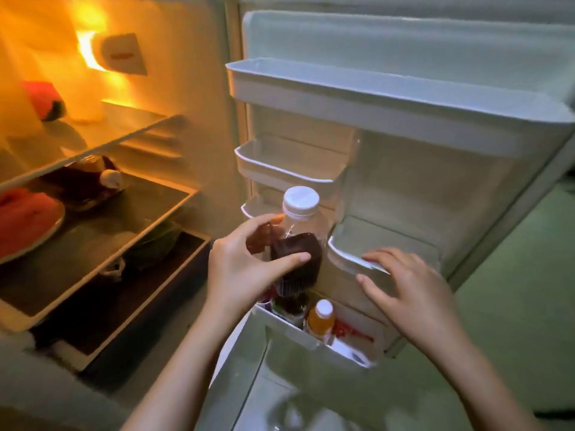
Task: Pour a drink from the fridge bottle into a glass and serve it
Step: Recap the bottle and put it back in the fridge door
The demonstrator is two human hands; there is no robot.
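A clear plastic bottle (pixel 300 241) with a white cap and dark red drink in its lower half stands tilted just above the bottom door shelf of the open fridge. My left hand (pixel 245 265) is wrapped around its middle, thumb in front, fingers behind. My right hand (pixel 407 293) rests with spread fingers on the rim of a small white door bin (pixel 351 259) to the right of the bottle and holds nothing. No glass is in view.
The bottom door shelf (pixel 311 340) holds a small orange bottle (pixel 322 318) and other packets. Empty door bins (pixel 373 91) run above. Inside the lit fridge, glass shelves carry watermelon slices (pixel 25 219), a lying dark bottle (pixel 90 181) and a red item (pixel 43 98).
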